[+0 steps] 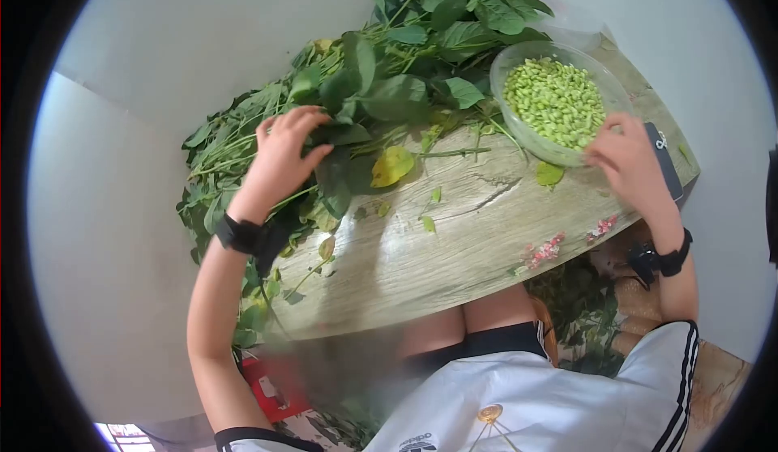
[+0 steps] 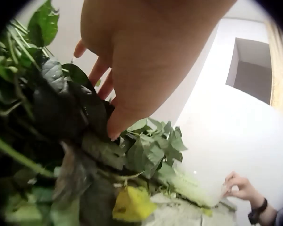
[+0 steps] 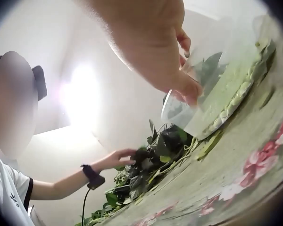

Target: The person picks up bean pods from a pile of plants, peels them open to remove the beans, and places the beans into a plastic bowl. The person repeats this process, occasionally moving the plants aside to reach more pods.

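Note:
A pile of leafy green stems (image 1: 397,87) covers the back and left of the table. My left hand (image 1: 285,156) rests at the leaves, thumb apart from the fingers; in the left wrist view the fingertips of this hand (image 2: 137,61) are partly behind dark leaves. A clear round bowl (image 1: 504,116) of shelled green beans (image 1: 555,102) stands at the right. My right hand (image 1: 632,164) is at the bowl's near right rim with bent fingers. In the right wrist view the thumb of that hand (image 3: 155,52) is beside the clear wall; whether it pinches anything is unclear.
A dark phone (image 1: 664,160) lies right of the bowl. A yellow leaf (image 1: 392,166) and small green bits lie on the wood-patterned table (image 1: 421,249). More plants (image 1: 587,314) are below the table's front edge, and a red object (image 1: 279,391) is at the lower left.

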### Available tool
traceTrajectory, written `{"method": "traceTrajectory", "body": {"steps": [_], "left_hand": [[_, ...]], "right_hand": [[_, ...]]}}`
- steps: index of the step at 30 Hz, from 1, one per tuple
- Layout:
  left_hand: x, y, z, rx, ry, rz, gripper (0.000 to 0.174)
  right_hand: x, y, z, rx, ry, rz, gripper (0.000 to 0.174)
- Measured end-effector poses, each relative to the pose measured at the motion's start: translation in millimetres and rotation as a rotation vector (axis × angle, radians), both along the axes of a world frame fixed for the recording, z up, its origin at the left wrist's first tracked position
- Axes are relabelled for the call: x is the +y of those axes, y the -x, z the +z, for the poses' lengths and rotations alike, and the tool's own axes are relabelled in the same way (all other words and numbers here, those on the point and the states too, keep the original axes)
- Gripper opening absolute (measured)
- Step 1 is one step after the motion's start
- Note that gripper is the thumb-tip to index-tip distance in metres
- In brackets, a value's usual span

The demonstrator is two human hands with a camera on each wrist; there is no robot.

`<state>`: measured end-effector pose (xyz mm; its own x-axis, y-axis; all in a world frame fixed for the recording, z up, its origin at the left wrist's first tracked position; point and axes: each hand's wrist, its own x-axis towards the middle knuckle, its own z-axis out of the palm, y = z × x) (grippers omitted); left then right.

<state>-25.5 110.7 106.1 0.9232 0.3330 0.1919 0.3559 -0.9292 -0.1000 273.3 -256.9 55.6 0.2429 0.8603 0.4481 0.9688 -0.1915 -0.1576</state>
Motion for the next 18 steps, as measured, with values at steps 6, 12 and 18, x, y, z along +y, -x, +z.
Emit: {"method": "traceTrajectory", "body": {"steps": [6, 12, 18], "left_hand": [[-52, 33, -56, 0.02, -0.051, -0.069, 0.026], [-56, 43, -54, -0.094, -0.083, -0.102, 0.028], [-68, 45, -24, -0.255, 0.124, 0.008, 0.02]], "right_hand": [[-10, 22, 11, 0.069, 0.062, -0.271, 0.035], [55, 79, 56, 0.116, 0.008, 0.136, 0.039], [200, 117, 12, 0.105, -0.367, 0.433, 0.027]]}}
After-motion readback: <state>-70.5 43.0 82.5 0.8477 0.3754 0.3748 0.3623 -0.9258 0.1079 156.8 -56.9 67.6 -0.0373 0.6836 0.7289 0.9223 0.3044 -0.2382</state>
